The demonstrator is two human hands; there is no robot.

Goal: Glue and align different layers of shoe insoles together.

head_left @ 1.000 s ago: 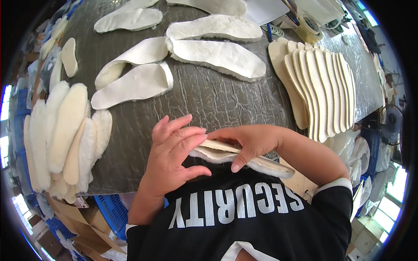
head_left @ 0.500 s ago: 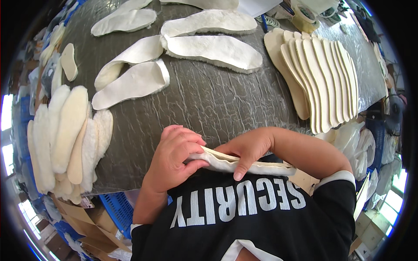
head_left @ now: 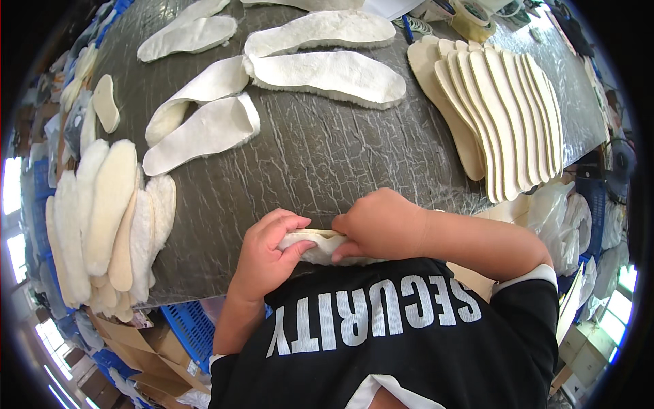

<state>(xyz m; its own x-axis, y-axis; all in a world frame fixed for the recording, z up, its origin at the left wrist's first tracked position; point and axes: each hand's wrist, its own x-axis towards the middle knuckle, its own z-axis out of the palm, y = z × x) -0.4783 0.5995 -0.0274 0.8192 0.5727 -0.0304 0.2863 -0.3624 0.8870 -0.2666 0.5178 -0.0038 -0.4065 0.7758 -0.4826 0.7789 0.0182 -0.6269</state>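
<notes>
Close to my body, at the table's near edge, both hands hold a fleece insole (head_left: 320, 251) with its white furry side turned toward me and a cream edge along the top. My left hand (head_left: 269, 249) pinches its left end between thumb and fingers. My right hand (head_left: 378, 225) grips it further right, thumb on the fleece side and fingers curled over the top edge. The right part of the insole is mostly hidden behind my right hand and wrist.
Several white fleece pieces (head_left: 330, 76) lie on the dark table (head_left: 293, 160) at the back. A fanned row of cream insoles (head_left: 507, 123) is at right, a pile of furry insoles (head_left: 112, 211) at left. Tape rolls (head_left: 473, 20) sit far right; a blue crate (head_left: 187, 330) stands below.
My right hand has moved left along the insole and closed over its top edge, nearer my left hand. The left hand has shifted slightly down and right. The view has shifted a little.
</notes>
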